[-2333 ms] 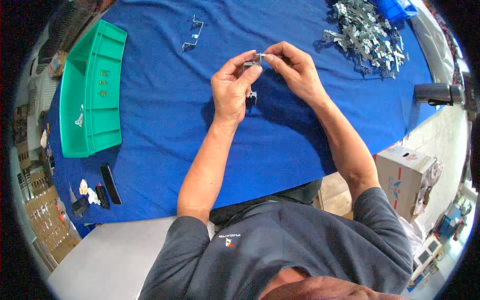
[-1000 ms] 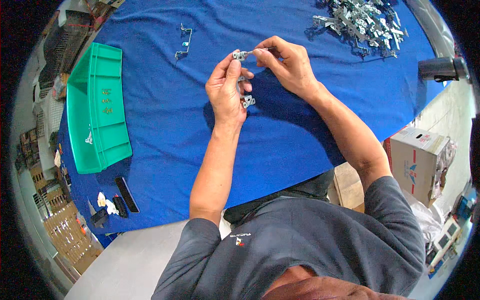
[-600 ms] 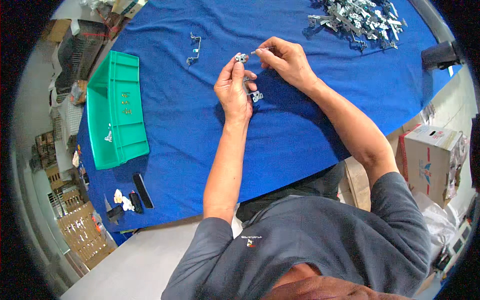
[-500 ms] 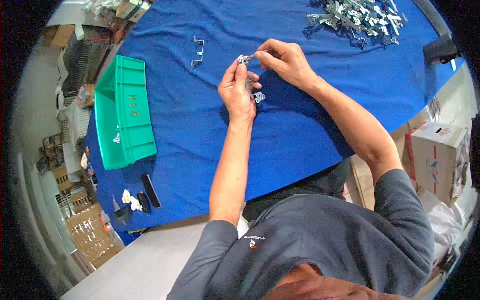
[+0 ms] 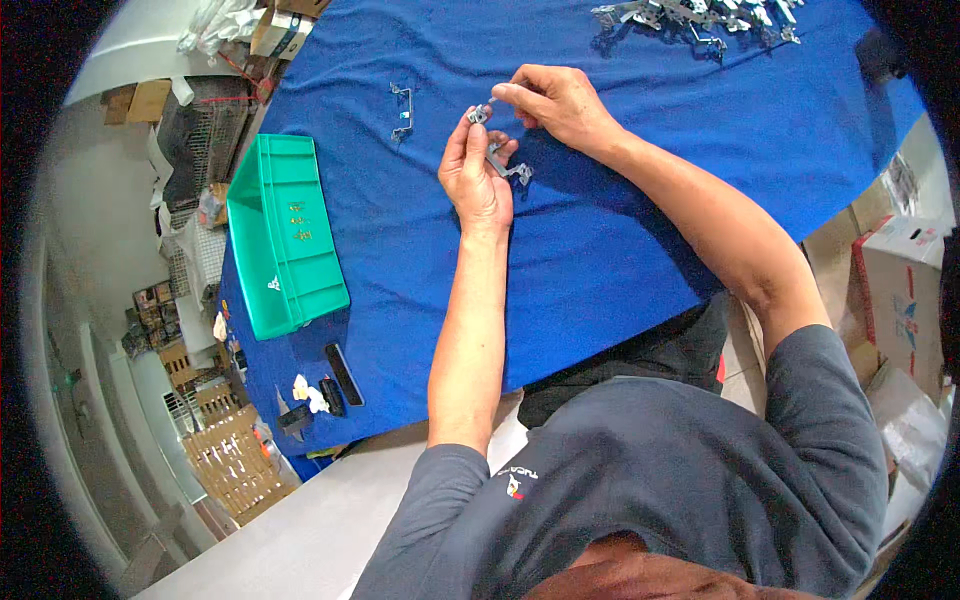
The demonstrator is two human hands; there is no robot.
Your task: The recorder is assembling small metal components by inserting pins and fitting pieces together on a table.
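My left hand (image 5: 478, 190) holds a silvery metal bracket (image 5: 478, 116) above the blue cloth. Thumb and forefinger grip one end, while its bent other end sticks out beside the palm. Just right of the gripped end, my right hand (image 5: 565, 108) has its thumb and forefinger pinched together. A small thin thing seems to be between those fingertips, too small to name. To the left, a similar thin bracket (image 5: 408, 112) lies on the cloth.
A pile of metal brackets (image 5: 700, 18) lies at the far right of the blue cloth (image 5: 600, 290). At left stands a green crate (image 5: 290, 165) with several small brass-coloured pieces. Near the front-left edge are a flat black object (image 5: 342, 374) and white scraps (image 5: 316, 398). A carton (image 5: 900, 290) stands right.
The whole view has shifted, with the crate and loose bracket now farther right in it. My right fingertips have drawn slightly away from the held bracket, whose gripped end has turned a little.
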